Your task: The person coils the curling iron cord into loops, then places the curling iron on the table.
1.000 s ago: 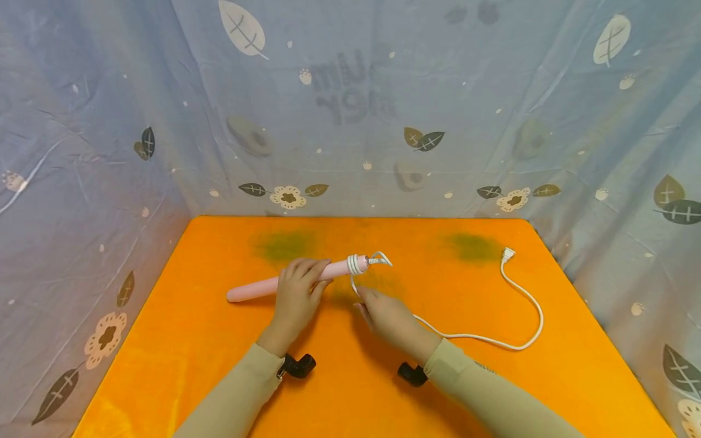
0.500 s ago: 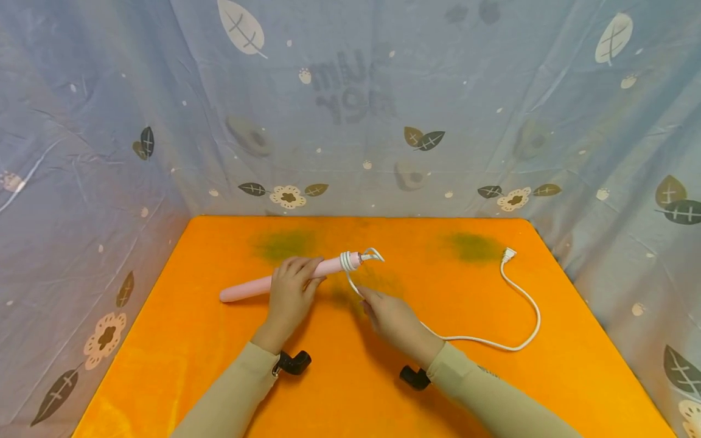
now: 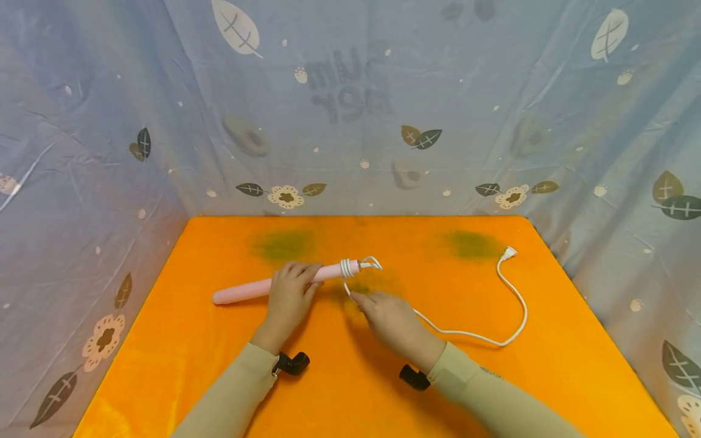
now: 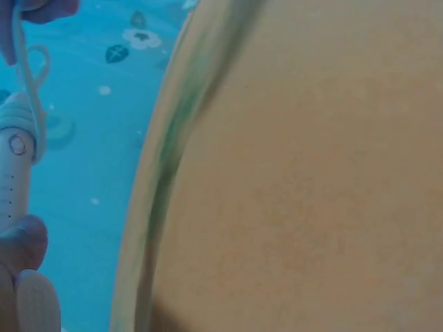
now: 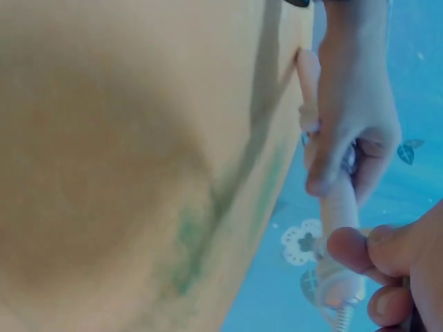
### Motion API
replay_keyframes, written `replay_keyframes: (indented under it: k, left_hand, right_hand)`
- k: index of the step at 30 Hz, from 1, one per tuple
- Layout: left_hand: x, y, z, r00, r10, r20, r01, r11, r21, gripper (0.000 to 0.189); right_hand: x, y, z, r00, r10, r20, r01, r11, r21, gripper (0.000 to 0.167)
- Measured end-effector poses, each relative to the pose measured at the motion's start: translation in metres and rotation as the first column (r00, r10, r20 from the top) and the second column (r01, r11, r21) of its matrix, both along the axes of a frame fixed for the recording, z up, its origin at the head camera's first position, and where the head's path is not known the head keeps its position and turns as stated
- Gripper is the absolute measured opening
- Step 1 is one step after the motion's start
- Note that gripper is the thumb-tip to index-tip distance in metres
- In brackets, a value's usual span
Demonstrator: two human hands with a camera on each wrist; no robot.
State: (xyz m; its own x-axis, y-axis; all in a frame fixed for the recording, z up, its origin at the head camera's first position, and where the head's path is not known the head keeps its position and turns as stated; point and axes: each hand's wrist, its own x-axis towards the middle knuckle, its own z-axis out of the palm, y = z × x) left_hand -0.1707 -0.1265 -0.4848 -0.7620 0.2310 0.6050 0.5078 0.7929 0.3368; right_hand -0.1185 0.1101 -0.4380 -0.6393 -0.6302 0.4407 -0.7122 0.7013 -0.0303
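Observation:
A pink curling iron point(image 3: 246, 291) is held at a slant over the table, its rounded tip to the left. My left hand point(image 3: 289, 298) grips it around the middle. White cord point(image 3: 346, 268) is wound in several turns around its handle end, with a small loop standing out past that end. My right hand point(image 3: 397, 322) pinches the cord just below the turns, between thumb and fingers. In the left wrist view the handle point(image 4: 14, 176) shows a round button and a row of small dots. The right wrist view shows both hands close together at the handle.
From the right hand the loose cord point(image 3: 471, 334) curves across the orange table point(image 3: 339, 401) to a white plug point(image 3: 510, 252) near the back right. Patterned curtains point(image 3: 350, 152) stand behind and at both sides. Black wrist mounts point(image 3: 294, 363) hang below the sleeves.
The curling iron has shifted a little left along with my left hand. Its coiled end rose, then dipped again. The loose cord's bend on the right has slid leftward, while the plug stays put.

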Motion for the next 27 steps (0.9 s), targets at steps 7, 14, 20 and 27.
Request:
replay_keyframes:
  k: [7,14,20,27]
  left_hand:
    - [0.004,0.003,-0.002,0.991,-0.049,0.125,0.065,0.990,-0.126,0.041]
    - [0.010,0.006,-0.004,0.982,-0.115,0.149,0.142,0.972,-0.187,0.041]
    - [0.015,0.011,-0.001,0.977,-0.163,0.141,0.186,0.967,-0.173,0.038]
    - [0.024,0.014,0.003,0.964,-0.228,0.134,0.251,0.949,-0.191,0.037]
  right_hand:
    - [-0.010,0.002,0.015,0.990,0.094,-0.109,-0.088,0.994,0.063,0.031]
    - [-0.023,0.011,0.032,0.984,0.115,-0.137,-0.107,0.992,0.063,0.028]
    - [-0.034,0.015,0.041,0.978,0.118,-0.172,-0.113,0.993,0.036,0.014]
    - [-0.041,0.019,0.045,0.984,0.118,-0.135,-0.117,0.993,0.010,0.016]
